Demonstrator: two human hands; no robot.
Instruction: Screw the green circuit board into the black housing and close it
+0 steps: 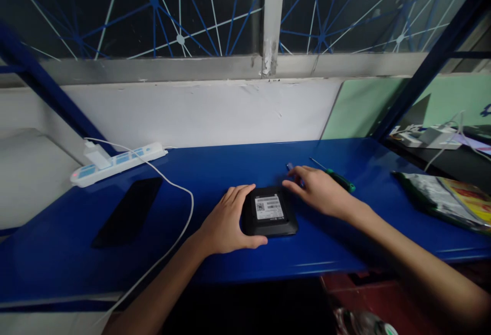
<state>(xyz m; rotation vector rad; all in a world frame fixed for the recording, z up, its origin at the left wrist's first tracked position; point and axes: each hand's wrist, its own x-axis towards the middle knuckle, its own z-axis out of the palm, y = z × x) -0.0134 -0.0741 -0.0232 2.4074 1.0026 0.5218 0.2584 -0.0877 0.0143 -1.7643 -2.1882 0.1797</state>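
A flat black square electronic device (289,222) lies on the blue table, its white printed label (269,207) with a square code facing up. My left hand (228,220) grips its left side, fingers at the back edge and thumb at the front. Just right of the device, my right hand (316,189) has its fingers curled over a small slim purple-blue tool (289,166). Most of that tool is hidden under the fingers, so its kind does not show clearly. Behind the right hand lies a screwdriver (340,179) with a green and black handle and a thin metal shaft.
To the left lie a dark phone-like slab (128,212) and a white power strip (120,162) with a plugged-in charger. A white cable (191,197) trails over the front edge. A shiny food packet (441,197) sits at the right. Blue posts (418,82) flank the table.
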